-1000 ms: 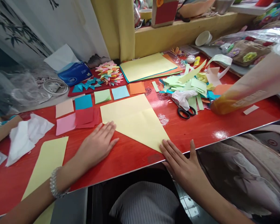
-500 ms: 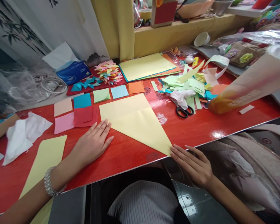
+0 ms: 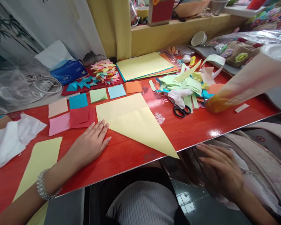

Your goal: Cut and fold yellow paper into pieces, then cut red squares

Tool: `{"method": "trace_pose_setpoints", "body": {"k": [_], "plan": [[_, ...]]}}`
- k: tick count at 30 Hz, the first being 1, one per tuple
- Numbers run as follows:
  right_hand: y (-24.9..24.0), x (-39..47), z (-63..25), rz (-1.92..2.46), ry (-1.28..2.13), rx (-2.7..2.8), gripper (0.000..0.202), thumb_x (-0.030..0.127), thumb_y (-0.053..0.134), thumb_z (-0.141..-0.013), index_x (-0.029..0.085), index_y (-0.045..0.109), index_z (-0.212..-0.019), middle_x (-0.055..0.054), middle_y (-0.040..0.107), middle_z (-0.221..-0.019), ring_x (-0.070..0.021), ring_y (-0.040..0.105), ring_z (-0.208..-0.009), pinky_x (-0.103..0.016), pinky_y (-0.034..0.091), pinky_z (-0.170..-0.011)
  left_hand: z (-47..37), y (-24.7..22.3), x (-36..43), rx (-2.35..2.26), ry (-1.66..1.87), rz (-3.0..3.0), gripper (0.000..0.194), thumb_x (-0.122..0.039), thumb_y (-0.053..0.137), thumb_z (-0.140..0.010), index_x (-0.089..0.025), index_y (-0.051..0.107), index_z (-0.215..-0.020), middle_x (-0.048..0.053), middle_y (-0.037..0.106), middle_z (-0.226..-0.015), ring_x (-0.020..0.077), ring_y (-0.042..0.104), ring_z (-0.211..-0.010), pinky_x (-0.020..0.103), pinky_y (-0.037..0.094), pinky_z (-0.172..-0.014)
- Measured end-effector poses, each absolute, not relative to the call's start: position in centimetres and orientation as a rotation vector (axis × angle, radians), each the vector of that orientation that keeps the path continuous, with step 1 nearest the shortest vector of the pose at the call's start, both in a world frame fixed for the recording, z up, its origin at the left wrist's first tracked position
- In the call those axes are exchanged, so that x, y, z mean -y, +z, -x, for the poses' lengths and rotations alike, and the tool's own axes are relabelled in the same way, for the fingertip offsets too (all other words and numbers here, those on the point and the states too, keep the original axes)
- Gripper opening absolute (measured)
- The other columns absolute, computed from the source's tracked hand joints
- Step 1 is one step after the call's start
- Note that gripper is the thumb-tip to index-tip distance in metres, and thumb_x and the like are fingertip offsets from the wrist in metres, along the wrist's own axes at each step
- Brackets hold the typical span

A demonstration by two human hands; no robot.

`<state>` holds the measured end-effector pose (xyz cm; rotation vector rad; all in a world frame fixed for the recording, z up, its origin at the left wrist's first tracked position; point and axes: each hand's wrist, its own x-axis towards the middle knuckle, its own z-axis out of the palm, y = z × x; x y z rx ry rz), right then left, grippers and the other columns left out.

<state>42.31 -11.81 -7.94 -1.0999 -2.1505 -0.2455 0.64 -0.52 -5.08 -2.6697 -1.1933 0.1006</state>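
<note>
A pale yellow sheet [image 3: 133, 120], folded along a diagonal, lies on the red table [image 3: 121, 156], its pointed corner jutting past the front edge. My left hand [image 3: 90, 140] rests flat on the sheet's left corner, fingers stretched out. Off the table's edge to the right, my right hand [image 3: 221, 168] hangs in the air with its fingers extended and nothing in them, slightly blurred. A yellow strip [image 3: 41, 156] lies under my left forearm. Small squares in pink [image 3: 59, 124], red [image 3: 79, 115], blue [image 3: 117, 91] and orange [image 3: 134, 87] sit behind the sheet.
Black-handled scissors [image 3: 182, 111] lie beside a heap of paper scraps [image 3: 189, 82]. A tall cup [image 3: 239, 84] leans in from the right. Large coloured sheets [image 3: 145, 66], folded paper pieces [image 3: 105, 72] and a tissue pack [image 3: 66, 70] stand at the back. A bag [image 3: 259, 156] is at right.
My right hand has let go of the sheet's pointed corner and moved right, away from the table. My left hand stays on the sheet. The view has shifted slightly.
</note>
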Motion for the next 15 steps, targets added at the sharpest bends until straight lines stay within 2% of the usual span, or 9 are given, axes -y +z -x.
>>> {"method": "trace_pose_setpoints", "body": {"k": [2,5,8,10,12,15], "plan": [[-5.8,9.8,-41.0,1.116,-0.196,2.123,0.027,0.009,0.043,-0.087,0.018,0.057,-0.108,-0.011,0.068,-0.109,-0.0219,0.061,-0.108,-0.041,0.047,-0.09,-0.6,-5.1,0.4,1.147,0.114,2.672,0.061,-0.036,0.02,-0.096,0.008,0.034,-0.136,0.028,0.031,-0.143,0.0353,0.025,-0.136,0.051,0.024,-0.11],[-2.1,5.2,-37.6,1.09,-0.021,2.335,0.028,0.014,0.043,-0.091,0.019,0.056,-0.116,-0.006,0.068,-0.11,-0.0193,0.062,-0.104,-0.038,0.044,-0.094,-0.6,-5.0,0.3,1.107,0.119,2.664,0.058,-0.033,0.022,-0.096,0.007,0.035,-0.135,0.03,0.033,-0.141,0.0368,0.024,-0.136,0.052,0.025,-0.109],[0.6,-0.5,-32.9,1.067,0.309,2.58,0.031,0.025,0.037,-0.096,0.017,0.062,-0.112,-0.007,0.069,-0.108,-0.0203,0.064,-0.097,-0.036,0.048,-0.084,-0.7,-4.7,0.3,1.098,0.112,2.666,0.054,-0.032,0.027,-0.096,-0.001,0.036,-0.138,0.03,0.033,-0.142,0.0371,0.024,-0.136,0.053,0.027,-0.107],[1.2,-4.0,-29.2,0.991,0.486,2.691,0.036,0.027,0.033,-0.097,0.019,0.061,-0.118,-0.008,0.068,-0.111,-0.0224,0.063,-0.1,-0.037,0.048,-0.082,-0.8,-4.4,0.4,1.101,0.11,2.672,0.052,-0.034,0.03,-0.095,-0.007,0.035,-0.14,0.029,0.036,-0.141,0.0367,0.025,-0.136,0.053,0.029,-0.106],[0.6,-7.0,-25.6,0.815,0.577,2.757,0.038,0.026,0.033,-0.098,0.018,0.054,-0.129,-0.01,0.064,-0.119,-0.0246,0.06,-0.105,-0.038,0.045,-0.084,-1.0,-4.1,0.4,1.101,0.109,2.681,0.05,-0.034,0.032,-0.095,-0.014,0.034,-0.142,0.026,0.038,-0.141,0.0355,0.026,-0.136,0.052,0.031,-0.105],[-1.9,-9.9,-22.0,0.663,0.787,2.808,0.052,0.029,0.034,-0.097,0.02,0.021,-0.147,-0.012,0.064,-0.118,-0.0239,0.063,-0.099,-0.037,0.047,-0.08,-1.0,-3.8,0.3,1.11,0.114,2.702,0.048,-0.036,0.034,-0.095,-0.024,0.033,-0.142,0.02,0.037,-0.144,0.0336,0.029,-0.135,0.051,0.032,-0.105]]}}
